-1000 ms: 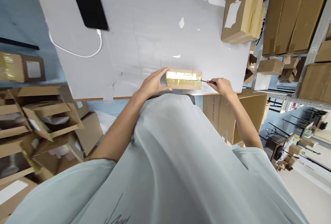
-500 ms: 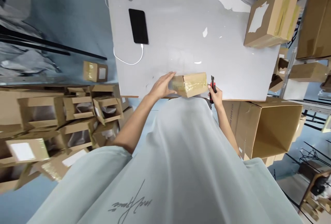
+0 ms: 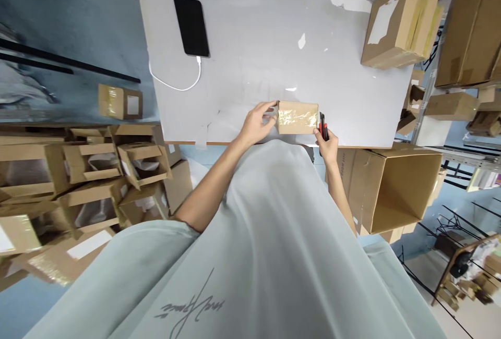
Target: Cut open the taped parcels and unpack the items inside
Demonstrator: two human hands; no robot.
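A small cardboard box (image 3: 298,118) with shiny tape across its face is held near the front edge of the white table (image 3: 242,62). My left hand (image 3: 258,123) grips the box's left end, index finger at the upper corner and thumb lower down. In my right hand (image 3: 327,145) is a red and black utility knife (image 3: 323,129), pointing away from me beside the box's right end. The right thumb touches the box's lower right corner. Whether the blade is out, I cannot tell.
A black phone (image 3: 191,26) with a white cable lies at the table's left. A taped carton (image 3: 399,21) stands at the back right. Below the right edge is a large open carton (image 3: 407,188). Several open boxes (image 3: 94,161) are stacked at left. Paper scraps (image 3: 301,41) lie on the table.
The small box has turned so its taped face shows more squarely. My left hand has shifted right with it, and the right thumb has come against the box. The whole view has shifted slightly.
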